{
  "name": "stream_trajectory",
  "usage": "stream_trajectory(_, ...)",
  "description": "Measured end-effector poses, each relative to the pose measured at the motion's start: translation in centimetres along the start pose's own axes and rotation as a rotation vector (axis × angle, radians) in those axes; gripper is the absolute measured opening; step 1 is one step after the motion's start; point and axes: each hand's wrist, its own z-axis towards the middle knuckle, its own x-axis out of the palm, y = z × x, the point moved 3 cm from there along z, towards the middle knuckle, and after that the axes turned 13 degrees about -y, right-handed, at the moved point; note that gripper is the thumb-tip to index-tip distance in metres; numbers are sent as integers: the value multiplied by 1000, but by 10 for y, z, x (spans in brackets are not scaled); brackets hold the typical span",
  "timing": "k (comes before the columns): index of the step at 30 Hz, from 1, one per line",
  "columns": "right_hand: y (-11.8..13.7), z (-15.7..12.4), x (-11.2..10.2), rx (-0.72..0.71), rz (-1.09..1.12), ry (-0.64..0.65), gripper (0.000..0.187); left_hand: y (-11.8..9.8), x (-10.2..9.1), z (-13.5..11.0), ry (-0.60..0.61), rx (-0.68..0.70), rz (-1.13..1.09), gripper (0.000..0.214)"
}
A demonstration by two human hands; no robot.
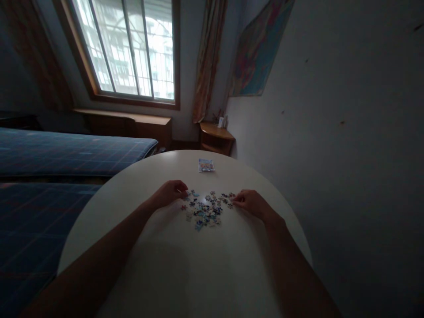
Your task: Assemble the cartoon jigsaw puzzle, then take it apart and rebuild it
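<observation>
Left hand (pixel 172 193): fingers curled, thumb near the fingertips, at the left edge of the loose pieces; too dim to tell whether it grips one. Right hand (pixel 250 201): fingers drawn together in a near pinch at the right edge; a hold on any piece cannot be told either.

Between the hands and slightly nearer the body: small multicoloured jigsaw pieces (pixel 207 214), heaped in the middle, scattered singly toward both hands.

Beyond the hands, midway between them: a small rectangular packet with a printed colour picture (pixel 206 165), lying flat. Under everything, a round white smooth-topped table (pixel 232 269).

Left of the left hand, past the table edge: dark blue plaid mattress (pixel 66 152). Far beyond the left hand: wood-framed window (pixel 132 53), bright. Beyond the right hand: brown wooden corner shelf (pixel 215 130).
</observation>
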Motion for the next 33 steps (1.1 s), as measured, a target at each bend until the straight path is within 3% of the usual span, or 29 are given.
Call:
stream_trajectory(8, 6, -8, -9, 54, -1, 141, 16, 8, -11, -3, 55, 26, 168, 22)
stream_trajectory(13, 23, -8, -8, 13, -8, 130, 14, 0, -13, -5, 62, 107, 265, 23)
stream_trajectory(16, 45, -7, 2, -96, 59, 71, 17, -13, -4, -10, 71, 179, 294, 22)
stream_trajectory(18, 60, -9, 11, -241, 126, 41, 29, -24, 6, -16, 123, 243, 294, 23)
stream_trajectory(21, 69, -10, 23, -322, 108, 51, 40, -36, 21, -24, 194, 331, 300, 22)
stream_trajectory(26, 66, -9, 30, -323, 79, 83, 31, -39, 30, -28, 261, 390, 304, 13)
stream_trajectory(33, 74, -9, 28, -313, 110, 57, 16, -39, 28, -28, 259, 362, 273, 13)
